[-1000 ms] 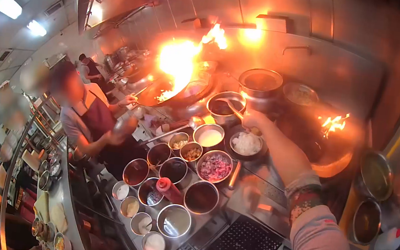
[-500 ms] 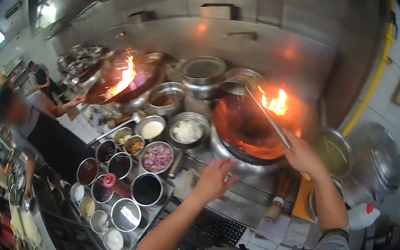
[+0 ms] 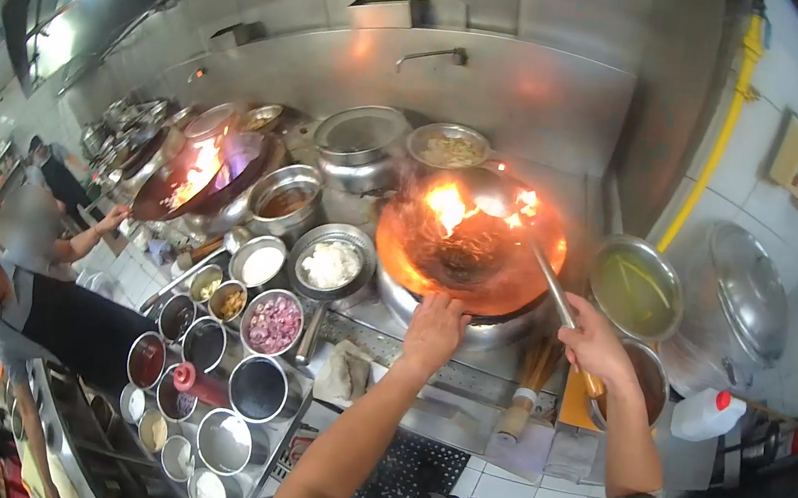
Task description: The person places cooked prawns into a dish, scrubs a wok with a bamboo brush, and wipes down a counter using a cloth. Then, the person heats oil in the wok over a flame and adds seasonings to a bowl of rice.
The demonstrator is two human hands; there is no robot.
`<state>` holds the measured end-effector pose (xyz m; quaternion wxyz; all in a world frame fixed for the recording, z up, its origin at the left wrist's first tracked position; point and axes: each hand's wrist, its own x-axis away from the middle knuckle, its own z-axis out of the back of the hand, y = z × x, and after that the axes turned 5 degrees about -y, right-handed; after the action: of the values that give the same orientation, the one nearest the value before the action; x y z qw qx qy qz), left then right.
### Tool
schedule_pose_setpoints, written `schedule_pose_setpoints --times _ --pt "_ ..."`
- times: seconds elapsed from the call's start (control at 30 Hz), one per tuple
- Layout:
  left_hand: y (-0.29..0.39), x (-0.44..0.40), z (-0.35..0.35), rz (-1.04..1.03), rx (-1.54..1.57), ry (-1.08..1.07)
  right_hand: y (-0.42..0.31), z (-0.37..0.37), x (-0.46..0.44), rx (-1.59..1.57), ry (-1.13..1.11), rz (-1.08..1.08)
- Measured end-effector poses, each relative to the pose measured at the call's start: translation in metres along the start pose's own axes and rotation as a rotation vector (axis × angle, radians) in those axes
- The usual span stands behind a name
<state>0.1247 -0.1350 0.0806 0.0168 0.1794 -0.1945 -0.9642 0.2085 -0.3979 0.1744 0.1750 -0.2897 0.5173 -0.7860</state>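
Note:
A large wok (image 3: 513,299) sits on the burner in front of me, orange from the fire, with flames rising along its far side. My left hand (image 3: 435,332) is closed at the wok's near rim; what its fingertips grip is partly hidden. In my right hand (image 3: 598,346) is a long metal ladle (image 3: 548,277), its wooden handle end sticking out below the palm. The ladle's head reaches into the wok among the flames, where glare blurs it. Dark food (image 3: 463,262) lies in the wok's bottom.
Left of the wok stand a bowl of white food (image 3: 330,265), a pot of chopped onion (image 3: 272,323) and several sauce containers. A pot of greenish liquid (image 3: 636,288) and a bamboo brush (image 3: 530,387) are at right. Another person (image 3: 56,325) works left, near a second flaming wok (image 3: 169,199).
My left hand has moved from the air to the wok's near rim. The ladle has swung from the wok's far edge into it. Flames have spread, and the view has shifted.

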Motion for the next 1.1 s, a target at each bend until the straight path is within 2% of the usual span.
schedule_pose_setpoints --times 0.03,0.13,0.2,0.23,0.27,0.3,0.4,0.43,0.5,0.53,0.6,0.67,0.73,0.8,0.9,0.97,1.1 --pt "0.004 0.005 0.006 -0.03 0.009 0.049 0.012 -0.004 -0.004 -0.119 -0.014 0.007" --pt "0.018 0.043 0.03 -0.065 0.012 0.182 0.03 -0.024 -0.016 -0.752 -0.045 -0.013" --pt "0.016 0.091 0.044 0.004 0.141 0.156 0.034 -0.065 -0.014 -0.817 0.13 0.049" --pt "0.017 0.125 0.054 0.074 0.177 0.154 0.056 -0.067 -0.019 -0.995 -0.009 0.149" --pt "0.013 0.157 0.068 0.154 0.208 0.172 0.066 -0.071 -0.021 -1.457 -0.33 0.215" --pt "0.001 0.19 0.085 0.28 0.213 0.184 0.08 -0.07 -0.031 -1.63 -0.624 0.296" --pt "-0.013 0.301 0.125 0.594 0.279 0.262 0.062 -0.116 -0.047 -0.997 -0.111 0.212" --pt "-0.02 0.34 0.139 0.705 0.201 0.345 0.052 -0.132 -0.052 -0.869 -0.024 0.187" --pt "-0.038 0.423 0.164 0.887 0.157 0.52 0.038 -0.167 -0.051 -0.829 -0.02 0.196" --pt "-0.046 0.469 0.174 0.972 0.189 0.628 0.033 -0.182 -0.05 -0.841 -0.053 0.206" --pt "-0.046 0.562 0.189 1.193 -0.109 0.787 0.029 -0.21 -0.042 -0.883 -0.138 0.218" --pt "-0.035 0.651 0.207 1.384 -0.202 1.003 0.021 -0.242 -0.027 -0.928 -0.222 0.222" --pt "-0.029 0.735 0.214 1.548 -0.242 1.148 0.011 -0.277 -0.008 -0.984 -0.335 0.225" --pt "-0.019 0.798 0.224 1.652 -0.134 1.315 -0.001 -0.324 0.022 -1.058 -0.505 0.233" --pt "-0.009 0.864 0.236 1.757 -0.263 1.361 -0.011 -0.387 0.059 -1.147 -0.927 0.317" --pt "-0.01 0.889 0.244 1.745 -0.237 1.415 -0.018 -0.425 0.086 -1.19 -1.189 0.299" --pt "-0.012 0.917 0.262 1.745 -0.176 1.396 -0.02 -0.479 0.138 -1.222 -1.269 0.107"
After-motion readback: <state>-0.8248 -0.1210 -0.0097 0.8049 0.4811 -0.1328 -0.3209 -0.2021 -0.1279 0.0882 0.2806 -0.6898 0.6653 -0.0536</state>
